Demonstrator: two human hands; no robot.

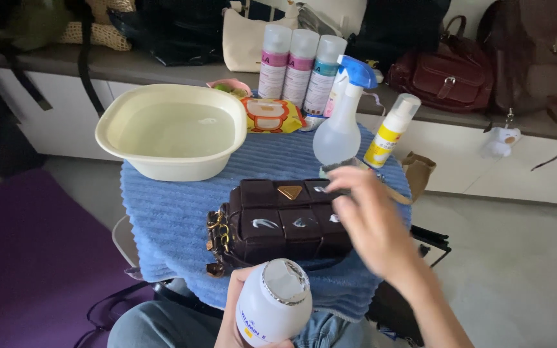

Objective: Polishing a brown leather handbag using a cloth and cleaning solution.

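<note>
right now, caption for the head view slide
Left hand holds white bottle; right hand dabs cream on brown bag.

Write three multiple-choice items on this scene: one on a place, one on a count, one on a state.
1. Where does the cream basin stand?
A. on the blue towel, behind and left of the handbag
B. on the floor
C. on the shelf

2. How many tall spray cans stand behind the table?
A. one
B. three
C. five

3. What state is the white bottle in the left hand in?
A. capped
B. open
C. crushed

Answers: 1 A, its base sits on the blue towel, left of the brown handbag. 2 B, three side by side. 3 B, its foil-rimmed mouth shows, no cap; the right hand is over the handbag.
</note>
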